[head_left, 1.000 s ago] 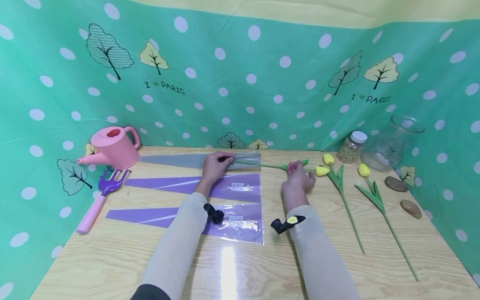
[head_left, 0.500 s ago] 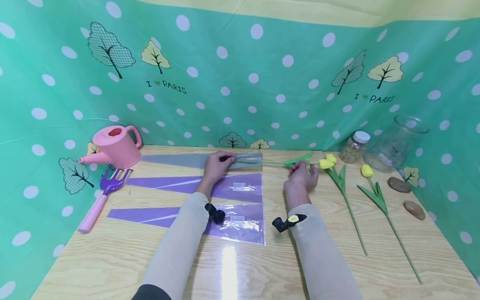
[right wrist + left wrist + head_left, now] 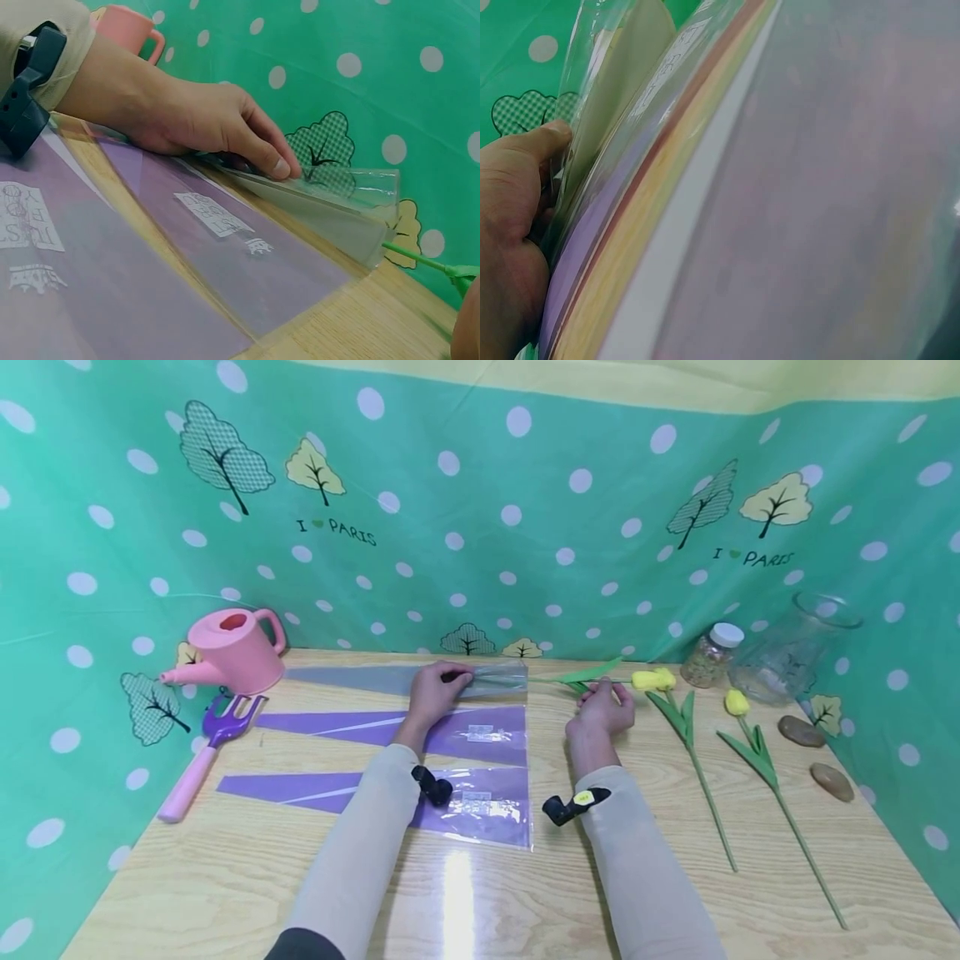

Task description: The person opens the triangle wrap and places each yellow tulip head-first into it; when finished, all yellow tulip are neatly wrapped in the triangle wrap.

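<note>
My left hand [image 3: 437,697] pinches the upper edge of a grey-and-clear flower sleeve [image 3: 352,678] at the back of the table. In the right wrist view the sleeve's mouth [image 3: 386,217] stands slightly apart, with a green stem [image 3: 416,257] running into it. My right hand [image 3: 602,714] holds a yellow tulip [image 3: 588,673] near its leaves, fingers curled at the stem. The tulip's head points right and overlaps another tulip's head in the head view. Two purple flower sleeves [image 3: 487,735] lie flat nearer the front. In the left wrist view clear film [image 3: 619,97] fills much of the picture.
Two more yellow tulips [image 3: 737,702] lie at right. Behind them stand a jar with a white lid [image 3: 712,656] and a glass vase [image 3: 787,652]. Brown stones [image 3: 801,732] lie at the right edge. A pink watering can [image 3: 236,652] and a hand fork [image 3: 202,756] are at left.
The held tulip's head and leaves have shifted toward the back of the table, its head now against the other tulip. My left hand keeps its place on the sleeve.
</note>
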### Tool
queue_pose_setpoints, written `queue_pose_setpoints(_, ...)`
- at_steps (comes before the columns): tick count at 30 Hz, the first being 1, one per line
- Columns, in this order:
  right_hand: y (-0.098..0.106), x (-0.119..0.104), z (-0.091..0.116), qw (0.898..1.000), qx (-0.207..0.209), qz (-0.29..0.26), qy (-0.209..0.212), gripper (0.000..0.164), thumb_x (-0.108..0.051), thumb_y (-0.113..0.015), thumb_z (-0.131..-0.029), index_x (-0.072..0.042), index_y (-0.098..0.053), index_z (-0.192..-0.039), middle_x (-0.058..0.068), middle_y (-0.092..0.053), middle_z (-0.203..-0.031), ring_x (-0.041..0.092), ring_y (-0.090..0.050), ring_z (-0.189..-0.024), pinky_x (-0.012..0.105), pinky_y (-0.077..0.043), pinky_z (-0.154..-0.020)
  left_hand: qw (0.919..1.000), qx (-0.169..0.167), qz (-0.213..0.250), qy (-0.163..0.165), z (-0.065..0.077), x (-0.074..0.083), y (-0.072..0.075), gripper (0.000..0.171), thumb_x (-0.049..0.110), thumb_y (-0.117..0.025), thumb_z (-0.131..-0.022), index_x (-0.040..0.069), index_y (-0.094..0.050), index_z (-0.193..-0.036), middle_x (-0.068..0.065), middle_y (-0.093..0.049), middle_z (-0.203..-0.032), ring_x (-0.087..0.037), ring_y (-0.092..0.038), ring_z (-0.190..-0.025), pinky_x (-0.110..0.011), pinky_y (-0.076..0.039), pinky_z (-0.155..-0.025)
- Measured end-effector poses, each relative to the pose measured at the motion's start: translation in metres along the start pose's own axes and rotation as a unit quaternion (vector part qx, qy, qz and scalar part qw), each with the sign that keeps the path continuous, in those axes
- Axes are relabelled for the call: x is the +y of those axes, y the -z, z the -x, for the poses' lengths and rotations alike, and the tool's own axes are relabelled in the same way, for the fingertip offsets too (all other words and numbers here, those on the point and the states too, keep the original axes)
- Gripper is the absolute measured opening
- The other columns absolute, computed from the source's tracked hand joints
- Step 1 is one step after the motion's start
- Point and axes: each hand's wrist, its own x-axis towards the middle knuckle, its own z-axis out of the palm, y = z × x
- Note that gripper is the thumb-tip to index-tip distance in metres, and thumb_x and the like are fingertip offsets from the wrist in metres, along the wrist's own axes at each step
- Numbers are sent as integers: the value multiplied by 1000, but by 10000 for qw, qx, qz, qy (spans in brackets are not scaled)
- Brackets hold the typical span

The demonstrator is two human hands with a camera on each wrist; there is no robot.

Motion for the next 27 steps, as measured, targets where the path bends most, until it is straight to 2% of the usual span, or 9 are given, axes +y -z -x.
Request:
queue_pose_setpoints(7,-6,5,4,9990,-254,313,-210,8,-11,-63,-102,-14,-56,-105,4,-65,-89,10,-52,-62,19,-42,-52,10000,9,60,-61,-1,2,0,18,20,-75,-95,14,-80,-111,-9,-77,-118,-28,-68,-119,-42,-49,-112)
queue_pose_setpoints(13,-12,10,10,9954,-481,593,-572,11,-10,-63,-101,-12,-60,-112,6,-69,-97,7,-51,-60,17,-41,-52,9999,8,36,-142,-1,2,0,17,18,-76,-95,12,-80,-110,-10,-76,-117,-28,-68,-118,-41,-50,-111)
queue_pose_setpoints(20,-21,17,17,9915,-788,738,-722,21,-9,-63,-100,-4,-65,-120,6,-68,-95,7,-51,-60,17,-40,-52,9994,76,-118,-307,0,5,1,16,16,-76,-95,10,-80,-109,-11,-76,-117,-29,-66,-118,-43,-47,-113)
queue_pose_setpoints(27,-26,28,27,9878,-912,851,-937,20,-10,-64,-100,-3,-66,-119,6,-68,-97,7,-52,-61,18,-43,-55,9995,124,-36,-305,2,4,-1,17,17,-76,-94,11,-80,-109,-10,-76,-118,-30,-63,-120,-44,-43,-115)
